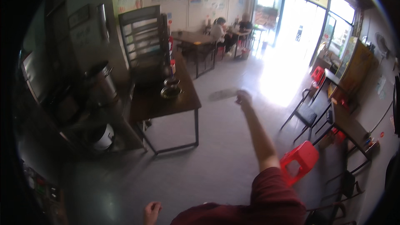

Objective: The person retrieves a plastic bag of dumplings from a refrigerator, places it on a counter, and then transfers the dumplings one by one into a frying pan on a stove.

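Note:
My right arm, in a dark red sleeve, reaches forward over the grey floor. In my right hand point(243, 97) is a flat, pale grey object point(223, 94) that points left; motion blur hides what exactly it is. Low in the picture hangs my left hand point(152, 211), its fingers curled in, with nothing visible in them. Ahead and to the left stands a dark-topped table point(165, 109) on a metal frame. Two metal bowls point(171, 92) rest on it, the nearer one with something greenish inside. Behind them a dark slatted rack or chair back point(142, 37) rises.
A red plastic stool point(300, 162) stands close by my right arm. Along the right wall are a black chair point(304, 114) and a narrow table point(348, 125). At left, a tall metal pot point(101, 82) stands on a counter. Two people point(220, 32) sit near the bright doorway.

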The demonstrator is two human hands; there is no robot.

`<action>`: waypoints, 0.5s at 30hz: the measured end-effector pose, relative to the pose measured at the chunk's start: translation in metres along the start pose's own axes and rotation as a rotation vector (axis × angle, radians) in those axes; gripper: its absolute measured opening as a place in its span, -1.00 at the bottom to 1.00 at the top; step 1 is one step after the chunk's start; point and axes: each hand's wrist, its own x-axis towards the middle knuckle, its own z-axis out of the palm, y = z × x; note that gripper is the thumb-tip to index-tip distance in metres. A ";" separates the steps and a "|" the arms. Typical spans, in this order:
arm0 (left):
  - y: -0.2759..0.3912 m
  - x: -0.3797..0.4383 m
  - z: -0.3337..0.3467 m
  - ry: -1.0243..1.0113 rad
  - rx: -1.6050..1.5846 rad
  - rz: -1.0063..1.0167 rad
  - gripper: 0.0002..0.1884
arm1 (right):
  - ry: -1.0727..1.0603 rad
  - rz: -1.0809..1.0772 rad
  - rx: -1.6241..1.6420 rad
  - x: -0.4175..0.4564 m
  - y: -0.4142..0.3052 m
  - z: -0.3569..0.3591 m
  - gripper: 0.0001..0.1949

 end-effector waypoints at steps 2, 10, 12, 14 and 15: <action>-0.010 0.017 0.006 -0.098 -0.013 0.133 -0.78 | -0.222 -0.114 -0.027 0.011 -0.015 -0.037 -0.82; 0.061 0.011 0.029 -0.064 0.063 0.222 -0.77 | -0.669 -0.224 -0.509 -0.050 -0.186 0.037 -0.82; 0.068 0.007 0.032 -0.063 0.063 0.224 -0.77 | -0.708 -0.225 -0.505 -0.053 -0.198 0.046 -0.84; 0.064 0.003 0.031 -0.068 0.035 0.229 -0.77 | -0.763 -0.239 -0.476 -0.047 -0.203 0.051 -0.83; 0.060 0.002 0.030 -0.067 0.017 0.231 -0.77 | -0.781 -0.243 -0.475 -0.047 -0.203 0.056 -0.83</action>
